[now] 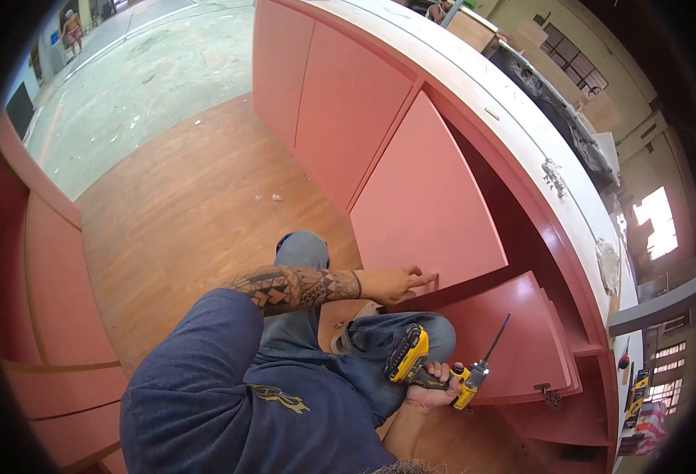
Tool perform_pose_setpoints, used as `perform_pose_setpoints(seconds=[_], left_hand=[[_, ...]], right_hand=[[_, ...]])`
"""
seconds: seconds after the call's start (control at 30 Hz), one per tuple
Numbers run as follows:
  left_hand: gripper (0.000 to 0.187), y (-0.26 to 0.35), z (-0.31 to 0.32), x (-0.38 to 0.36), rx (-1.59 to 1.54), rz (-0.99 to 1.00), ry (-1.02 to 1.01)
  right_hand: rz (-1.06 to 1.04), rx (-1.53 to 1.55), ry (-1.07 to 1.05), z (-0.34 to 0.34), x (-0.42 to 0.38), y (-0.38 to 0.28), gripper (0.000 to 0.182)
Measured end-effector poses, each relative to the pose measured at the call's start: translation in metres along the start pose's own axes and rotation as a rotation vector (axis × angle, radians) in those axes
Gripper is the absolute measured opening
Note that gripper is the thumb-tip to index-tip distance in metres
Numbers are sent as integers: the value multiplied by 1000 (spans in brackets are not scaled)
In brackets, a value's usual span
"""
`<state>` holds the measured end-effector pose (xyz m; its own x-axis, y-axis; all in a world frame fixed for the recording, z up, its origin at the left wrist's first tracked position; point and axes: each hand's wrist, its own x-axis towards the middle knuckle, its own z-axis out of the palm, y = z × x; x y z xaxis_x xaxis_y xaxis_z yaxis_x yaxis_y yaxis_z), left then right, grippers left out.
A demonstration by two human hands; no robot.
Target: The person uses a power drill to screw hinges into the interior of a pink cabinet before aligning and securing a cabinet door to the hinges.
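One head-worn camera is looking steeply down and forward from close above the person's lap, taking in the wooden floor (182, 213) ahead and the pink cabinet (348, 118) running along the right.

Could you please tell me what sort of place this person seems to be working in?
Probably a joinery workshop or a fit-out site. The right hand holds a yellow cordless drill, the left hand rests on a door of an unfinished red cabinet unit, and bare concrete floor lies beyond.
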<state>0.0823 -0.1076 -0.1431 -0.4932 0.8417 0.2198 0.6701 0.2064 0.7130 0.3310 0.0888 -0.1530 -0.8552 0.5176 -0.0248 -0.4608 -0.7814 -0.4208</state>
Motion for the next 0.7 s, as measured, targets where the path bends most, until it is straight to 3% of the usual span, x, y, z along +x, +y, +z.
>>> perform_pose_setpoints(seconds=[0.17,0.27,0.47,0.7], left_hand=[[78,-38,4,66,145,61,-104],[82,-45,11,93,179,99,-21],[84,-45,14,115,-18,-29,-56],[85,-46,12,132,105,-119,-54]], right_hand=[[-3,-26,54,2,-2,-2,33],[21,-48,56,9,-4,-3,34],[30,-123,94,13,-5,-8,33],[38,-121,145,11,-7,-10,34]])
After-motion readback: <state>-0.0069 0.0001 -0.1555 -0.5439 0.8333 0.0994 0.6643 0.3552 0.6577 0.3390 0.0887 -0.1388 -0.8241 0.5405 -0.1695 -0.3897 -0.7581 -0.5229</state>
